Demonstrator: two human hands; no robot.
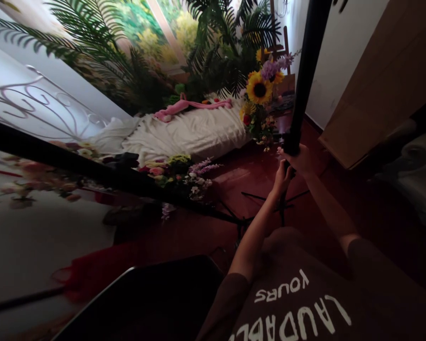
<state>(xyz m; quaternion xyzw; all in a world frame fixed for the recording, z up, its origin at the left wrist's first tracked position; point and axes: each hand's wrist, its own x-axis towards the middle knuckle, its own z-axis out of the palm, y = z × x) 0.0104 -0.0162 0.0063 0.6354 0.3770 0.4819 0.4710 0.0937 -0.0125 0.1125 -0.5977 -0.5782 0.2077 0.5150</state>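
A black stand pole (307,71) rises from the floor at the right of centre, leaning toward the upper right. Both of my hands are closed round it. My left hand (282,177) grips the lower, thinner part of the pole. Just above, at the dark collar, my right hand (299,159) wraps round the pole, and the two hands nearly touch. The stand's thin legs (259,196) spread on the dark red floor below my hands.
A second black pole (74,170) slants across the left. Beyond are a bed with a white cover (199,130), a pink plush toy (181,106), sunflowers (259,88) and palm leaves (216,52). A brown panel (376,85) stands right; a dark bin-like object (145,303) is near.
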